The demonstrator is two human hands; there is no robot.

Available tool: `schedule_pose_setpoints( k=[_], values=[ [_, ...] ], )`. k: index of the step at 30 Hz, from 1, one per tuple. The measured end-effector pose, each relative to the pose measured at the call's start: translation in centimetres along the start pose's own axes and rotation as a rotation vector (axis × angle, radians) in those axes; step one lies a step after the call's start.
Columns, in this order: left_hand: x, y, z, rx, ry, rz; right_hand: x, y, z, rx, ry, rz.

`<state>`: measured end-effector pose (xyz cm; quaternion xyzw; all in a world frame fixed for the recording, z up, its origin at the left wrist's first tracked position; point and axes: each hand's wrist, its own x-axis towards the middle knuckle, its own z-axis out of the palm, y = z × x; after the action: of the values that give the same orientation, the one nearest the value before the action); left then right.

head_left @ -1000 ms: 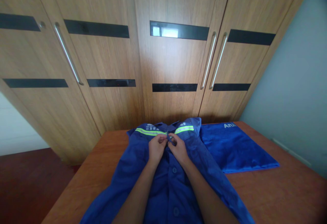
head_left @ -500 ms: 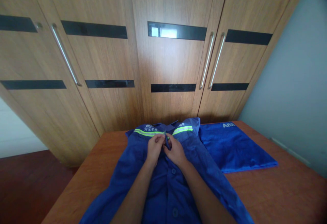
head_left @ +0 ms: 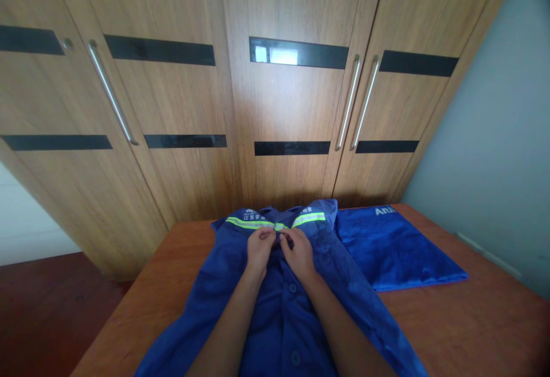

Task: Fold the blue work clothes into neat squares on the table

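A dark blue work shirt (head_left: pixel 268 322) lies front up on the table, collar away from me, with green-and-silver reflective stripes (head_left: pixel 307 218) and white lettering across the chest. My left hand (head_left: pixel 260 248) pinches the shirt's front opening just under the chest stripe. Close beside it, my right hand (head_left: pixel 299 254) has thumb and forefinger closed on the other side of the same opening. Whatever small part lies between the fingertips is hidden. Further down the placket, a round button (head_left: pixel 293 288) and a lower button (head_left: pixel 295 357) show between my forearms.
To the right of the shirt a folded bright blue cloth item (head_left: pixel 395 251) with "AnJi" lettering lies on the reddish-brown wooden table (head_left: pixel 158 285). Behind the table rises a wooden wardrobe (head_left: pixel 292 108) with metal handles. A pale wall (head_left: pixel 502 165) stands on the right.
The flap of placket that stood up between my fingers now lies flatter, and the stripe's middle shows. My right fingers have shifted slightly up, toward the stripe; my left hand is nearly still.
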<state>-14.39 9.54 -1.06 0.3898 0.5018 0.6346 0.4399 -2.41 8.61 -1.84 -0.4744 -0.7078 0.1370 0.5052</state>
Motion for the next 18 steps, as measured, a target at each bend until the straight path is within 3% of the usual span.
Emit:
schedule_pose_setpoints(
  k=[9, 18],
  values=[
    [-0.3, 0.3, 0.4, 0.11, -0.071, 0.093, 0.4, 1.1, 0.4, 0.148, 0.046, 0.145],
    [-0.5, 0.0, -0.2, 0.554, -0.063, 0.23, 0.9, 2.0, 0.6, 0.265, -0.032, 0.224]
  ],
)
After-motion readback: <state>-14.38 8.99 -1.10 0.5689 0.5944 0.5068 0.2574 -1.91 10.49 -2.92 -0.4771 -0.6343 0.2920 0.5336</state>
